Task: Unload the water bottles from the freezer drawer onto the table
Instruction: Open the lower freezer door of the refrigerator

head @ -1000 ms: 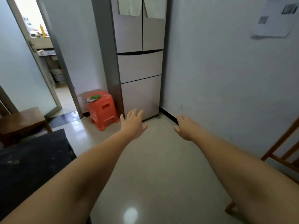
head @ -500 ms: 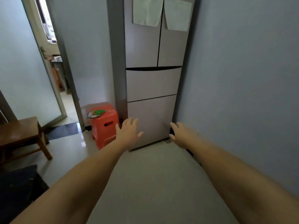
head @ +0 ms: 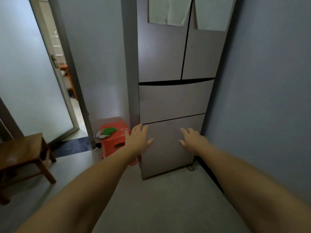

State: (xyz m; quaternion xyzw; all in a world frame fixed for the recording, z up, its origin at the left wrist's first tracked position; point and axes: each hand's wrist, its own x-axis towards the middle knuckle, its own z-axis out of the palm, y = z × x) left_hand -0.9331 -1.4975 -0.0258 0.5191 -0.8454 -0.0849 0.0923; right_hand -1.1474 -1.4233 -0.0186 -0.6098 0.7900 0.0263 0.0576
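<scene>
A tall grey fridge (head: 176,52) stands ahead against the right wall, with two upper doors and two closed drawers below. The bottom freezer drawer (head: 168,153) is closed. My left hand (head: 138,140) is stretched out in front of the drawer's upper left corner, fingers spread and holding nothing. My right hand (head: 193,140) reaches toward the drawer's upper right part, fingers spread, also empty. No water bottles are visible.
A red plastic stool (head: 116,142) with a green item and a round fan on it stands left of the fridge. A wooden stool (head: 23,153) stands at the left. An open doorway (head: 67,91) is at the back left. The right wall (head: 269,98) runs close beside the fridge.
The view has closed in on the fridge, which now looms larger. Both hands have come up in front of the bottom drawer. The black table at lower left has left the view.
</scene>
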